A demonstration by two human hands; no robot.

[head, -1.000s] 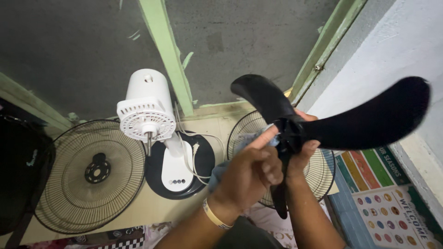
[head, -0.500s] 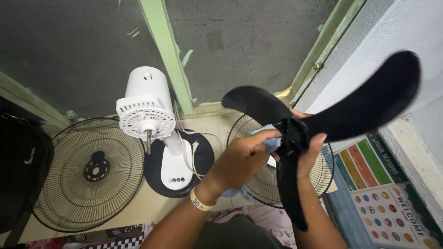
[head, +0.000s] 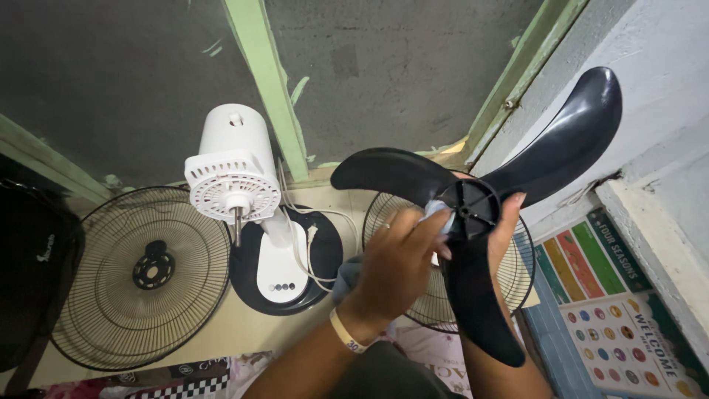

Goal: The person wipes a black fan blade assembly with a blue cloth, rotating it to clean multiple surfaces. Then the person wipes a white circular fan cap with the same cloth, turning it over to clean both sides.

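I hold a black three-blade fan propeller [head: 473,295] up in front of me, its hub facing me. My right hand [head: 507,230] grips the hub from behind, with the fingers curled over its right edge. My left hand [head: 395,267], with a pale band on the wrist, presses a light blue cloth [head: 434,214] against the left side of the hub. The rest of the cloth hangs below that hand.
On the floor stands a white fan motor unit [head: 233,174] on a black and white base [head: 284,258] with a loose cord. One wire grille [head: 140,273] lies to its left and another [head: 521,277] behind my hands. A colourful mat [head: 620,310] lies on the right, a black bag [head: 29,258] on the left.
The propeller has turned in my right hand, so its blades point elsewhere and the hub face shows. My left hand has shifted with the cloth along the hub.
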